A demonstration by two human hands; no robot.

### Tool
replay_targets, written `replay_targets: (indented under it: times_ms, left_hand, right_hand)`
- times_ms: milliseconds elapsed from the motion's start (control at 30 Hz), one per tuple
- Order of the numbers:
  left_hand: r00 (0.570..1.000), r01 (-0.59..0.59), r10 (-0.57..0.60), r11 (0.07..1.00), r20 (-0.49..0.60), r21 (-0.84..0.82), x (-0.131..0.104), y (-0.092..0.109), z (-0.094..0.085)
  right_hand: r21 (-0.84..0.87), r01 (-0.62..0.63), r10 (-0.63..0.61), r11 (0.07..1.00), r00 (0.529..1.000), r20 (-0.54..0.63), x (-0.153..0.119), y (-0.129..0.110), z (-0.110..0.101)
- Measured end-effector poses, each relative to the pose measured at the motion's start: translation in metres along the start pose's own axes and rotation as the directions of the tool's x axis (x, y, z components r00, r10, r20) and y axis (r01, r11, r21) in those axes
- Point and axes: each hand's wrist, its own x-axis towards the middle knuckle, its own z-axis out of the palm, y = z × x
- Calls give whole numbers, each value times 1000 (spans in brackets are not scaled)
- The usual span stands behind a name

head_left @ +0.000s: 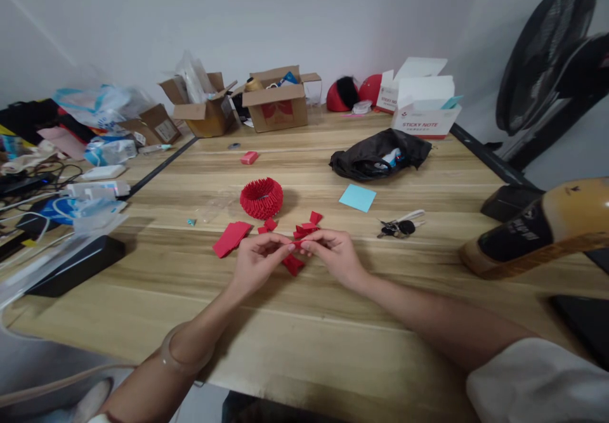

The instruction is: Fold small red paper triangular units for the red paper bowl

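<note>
Between the fingertips of both hands is a small piece of folded red paper (297, 244). My left hand (259, 259) pinches its left end, and my right hand (335, 257) pinches the right end. Loose folded red paper pieces (293, 264) lie below and behind the fingers, partly hidden by them. Just left of my left hand rests a stack of red paper slips (231, 239). Behind the hands stands a round red bowl (261, 198) built of many folded paper pieces, hollow in the middle.
Blue sticky notes (358, 198), keys (400, 225) and a black bag (380, 155) lie to the right. A large bottle (533, 229) stands at the right edge. Cardboard boxes (278, 107) and a sticky note box (425, 118) line the back. Cables and bags clutter the left.
</note>
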Motion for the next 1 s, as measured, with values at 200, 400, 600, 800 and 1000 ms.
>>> replay_targets:
  times_ms: [200, 400, 600, 800, 1000]
  left_hand:
    - [1000, 15, -15, 1000, 0, 16, -1, 2, 2]
    - [999, 49, -48, 997, -15, 58, -2, -1, -1]
    - [999, 45, -45, 998, -4, 42, -2, 1, 0]
    - [998, 52, -51, 997, -31, 57, -1, -1, -1]
    - [997, 52, -48, 996, -54, 75, -1, -2, -2]
  right_hand:
    - [-28, -2, 2, 1000, 1000, 9, -1, -4, 1]
    - [-34, 23, -23, 999, 1000, -9, -2, -3, 2]
    - [-73, 69, -69, 995, 998, 1, -2, -5, 1]
    - [-63, 19, -20, 998, 1000, -18, 0, -2, 0]
    - [-50, 6, -5, 999, 1000, 19, 1, -2, 0]
